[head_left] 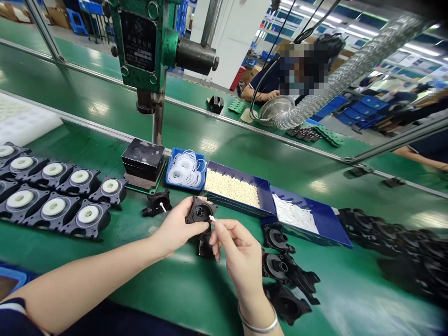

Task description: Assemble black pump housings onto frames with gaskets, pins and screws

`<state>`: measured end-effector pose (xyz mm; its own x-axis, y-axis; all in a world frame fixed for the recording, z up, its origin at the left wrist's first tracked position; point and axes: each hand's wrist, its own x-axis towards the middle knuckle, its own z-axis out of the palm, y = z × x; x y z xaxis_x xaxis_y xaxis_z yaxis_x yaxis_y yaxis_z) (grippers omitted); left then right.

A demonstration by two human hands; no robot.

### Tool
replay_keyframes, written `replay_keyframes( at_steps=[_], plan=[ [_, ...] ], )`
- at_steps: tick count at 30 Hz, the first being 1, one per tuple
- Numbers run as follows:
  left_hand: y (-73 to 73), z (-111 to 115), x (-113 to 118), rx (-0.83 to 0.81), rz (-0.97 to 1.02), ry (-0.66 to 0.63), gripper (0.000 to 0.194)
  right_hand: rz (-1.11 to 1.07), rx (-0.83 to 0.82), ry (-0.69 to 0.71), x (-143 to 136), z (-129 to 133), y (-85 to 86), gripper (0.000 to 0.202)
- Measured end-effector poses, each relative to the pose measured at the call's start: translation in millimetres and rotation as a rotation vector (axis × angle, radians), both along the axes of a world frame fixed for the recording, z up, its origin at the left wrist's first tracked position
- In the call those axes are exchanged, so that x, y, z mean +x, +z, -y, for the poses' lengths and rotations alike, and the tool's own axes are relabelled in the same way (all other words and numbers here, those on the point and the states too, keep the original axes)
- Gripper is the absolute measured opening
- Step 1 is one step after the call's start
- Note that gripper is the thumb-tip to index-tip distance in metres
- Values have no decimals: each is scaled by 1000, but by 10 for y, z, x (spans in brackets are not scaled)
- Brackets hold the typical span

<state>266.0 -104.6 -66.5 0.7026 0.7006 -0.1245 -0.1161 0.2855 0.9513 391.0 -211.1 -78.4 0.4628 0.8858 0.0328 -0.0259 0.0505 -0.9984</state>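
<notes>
My left hand [177, 227] holds a black round plastic housing [199, 211] upright above the green bench. My right hand [234, 249] pinches a tiny white pin [212, 218] at the housing's right edge. Another black housing [157, 203] with a white pin in it lies just left of my hands. Right of my right hand lie several more black housings [285, 268]. Behind my hands stand three blue trays: white rings [185, 169], small white pellets [231, 187], and white flat pieces [294, 214].
Two rows of black parts with white discs [52, 191] fill the left. A green press [147, 42] stands over a black block [143, 158]. A pile of black housings [395, 247] lies at right. A person works beyond the conveyor rail, beside a silver duct [350, 70].
</notes>
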Motion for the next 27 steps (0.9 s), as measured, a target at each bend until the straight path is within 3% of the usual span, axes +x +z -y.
replay_keyframes(
  at_steps=[4,11,20,27],
  plan=[
    [-3,-7,6,94,-10,-6,50,150,-45,11,-25,-7,5,22],
    [-28,-10,-18,418,-133,-2,52,242,-61,11,-20,-3,29,26],
    [-36,-56,-59,784,-215,-3,56,566,18,-36,2,9,8,17],
    [-27,-56,-69,882,-283,-16,55,829,43,-40,0,-5,29,18]
  ],
)
